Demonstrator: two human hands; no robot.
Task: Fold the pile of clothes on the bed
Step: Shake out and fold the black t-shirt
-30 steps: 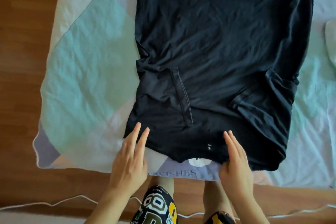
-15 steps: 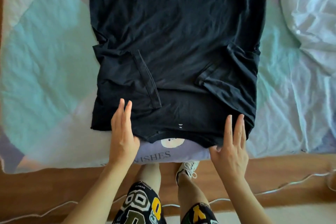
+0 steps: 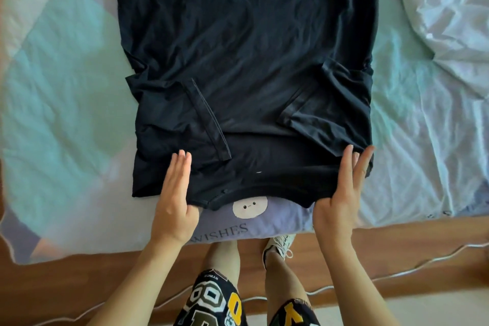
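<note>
A black T-shirt (image 3: 246, 61) lies spread flat on the bed, collar end toward me, both sleeves folded in over the body. My left hand (image 3: 174, 198) rests flat on its near left part, fingers straight and together. At the near right corner, my right hand (image 3: 341, 193) lies with straight fingers against the shirt's edge. Under the collar end a folded lavender garment (image 3: 254, 222) peeks out, printed with a pale round face and the word "WISHES".
The bed has a pastel patchwork quilt (image 3: 66, 87). A crumpled white garment (image 3: 449, 21) lies at the far right. A wooden floor (image 3: 423, 246) runs along the bed's near edge, with a white cable (image 3: 412, 264) across it. My legs and a sneaker (image 3: 280, 245) stand below.
The view has shifted right and closer, bringing the white garment into sight. Both hands slid forward onto the shirt's near edge, the right one reaching the right corner.
</note>
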